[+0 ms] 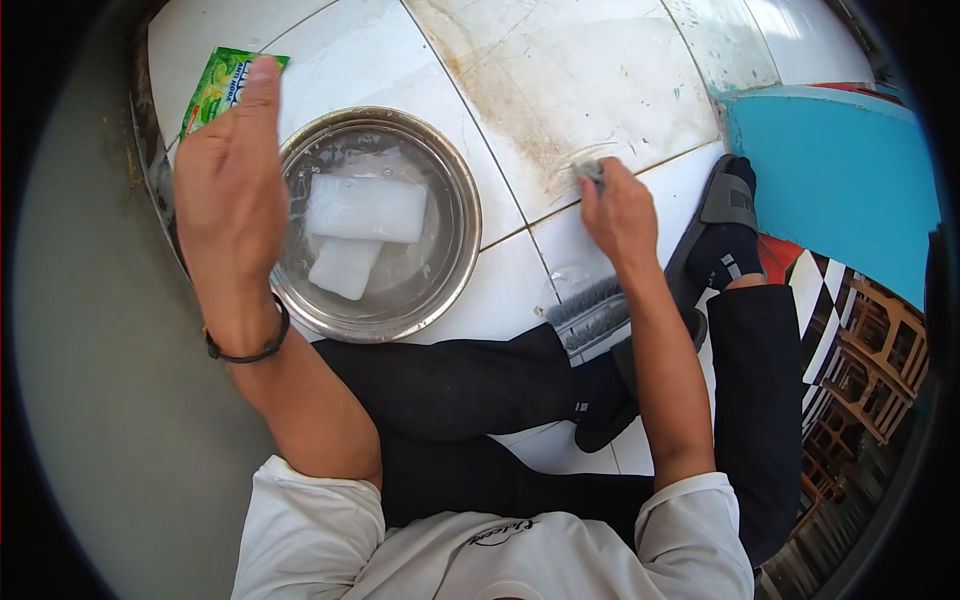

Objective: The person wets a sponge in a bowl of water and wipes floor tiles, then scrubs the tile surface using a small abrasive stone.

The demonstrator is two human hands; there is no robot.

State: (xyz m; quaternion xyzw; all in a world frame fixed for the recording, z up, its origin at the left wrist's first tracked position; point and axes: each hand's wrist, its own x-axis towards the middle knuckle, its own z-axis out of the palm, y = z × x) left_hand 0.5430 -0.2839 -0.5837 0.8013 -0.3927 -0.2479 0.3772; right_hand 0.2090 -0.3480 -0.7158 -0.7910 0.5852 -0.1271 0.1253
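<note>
My right hand (622,215) is closed around a small grey scouring pad (590,172), pressed to a stained white floor tile (540,110) with wet streaks around it. My left hand (228,180) is raised over the left rim of a round metal basin (466,215), one digit stretched straight; its other fingers are mostly hidden, and no held object shows. Water fills the basin. Two white blocks that look like sponges lie in it, the larger block (368,207) partly over the smaller block (343,268). Behind my left hand lies a green sachet (210,93).
A grey-bristled brush (590,312) lies between the basin and my right forearm. My legs in black trousers (450,390) and dark sandals (728,200) are close by. A blue surface (830,170) borders the tiles at right, with wooden furniture (880,350) beyond.
</note>
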